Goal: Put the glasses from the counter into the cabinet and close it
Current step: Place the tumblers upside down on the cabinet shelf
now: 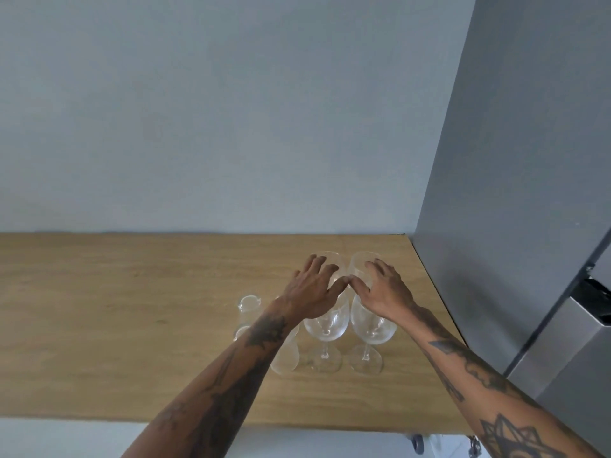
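Note:
Several clear glasses stand on the wooden counter. Two wine glasses are nearest, one on the left and one on the right. Two more wine glasses stand behind them, a left rear glass and a right rear glass. My left hand reaches over the left rear glass, fingers spread. My right hand hovers at the right rear glass, fingers apart; whether either hand touches a glass is hidden. Two tall narrow glasses stand further left, one uncovered and one partly covered by my left forearm. No cabinet is in view.
A tall grey steel fridge rises at the counter's right end. A plain pale wall runs along the back. The counter's front edge lies low in the view, with a dark caster showing below it.

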`<action>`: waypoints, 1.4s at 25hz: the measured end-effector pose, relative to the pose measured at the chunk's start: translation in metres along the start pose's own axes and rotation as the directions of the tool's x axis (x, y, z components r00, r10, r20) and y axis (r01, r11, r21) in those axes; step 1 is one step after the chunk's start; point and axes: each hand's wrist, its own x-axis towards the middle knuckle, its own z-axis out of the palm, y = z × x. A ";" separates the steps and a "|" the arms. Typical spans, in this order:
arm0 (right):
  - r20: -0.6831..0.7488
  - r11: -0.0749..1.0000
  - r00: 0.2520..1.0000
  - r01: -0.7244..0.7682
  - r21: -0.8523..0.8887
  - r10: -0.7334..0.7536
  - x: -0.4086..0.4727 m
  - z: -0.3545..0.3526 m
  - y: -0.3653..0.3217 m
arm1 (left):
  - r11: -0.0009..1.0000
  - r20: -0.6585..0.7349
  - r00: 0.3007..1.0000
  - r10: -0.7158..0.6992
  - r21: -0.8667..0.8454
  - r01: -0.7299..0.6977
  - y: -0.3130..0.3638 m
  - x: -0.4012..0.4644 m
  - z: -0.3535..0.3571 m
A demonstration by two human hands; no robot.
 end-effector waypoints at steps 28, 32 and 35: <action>0.327 0.905 0.941 0.212 -0.368 -0.088 -0.031 0.139 -0.137 | 0.987 0.265 0.951 -0.160 0.021 0.160 -0.150 -0.085 0.030; 0.293 0.932 0.944 0.233 -0.276 -0.149 -0.027 0.142 -0.123 | 0.988 0.272 0.950 -0.153 0.058 0.142 -0.149 -0.076 0.038; 0.193 0.980 0.968 0.181 -0.080 -0.163 -0.036 0.147 -0.108 | 0.960 0.183 0.966 -0.184 -0.178 0.217 -0.160 -0.088 0.044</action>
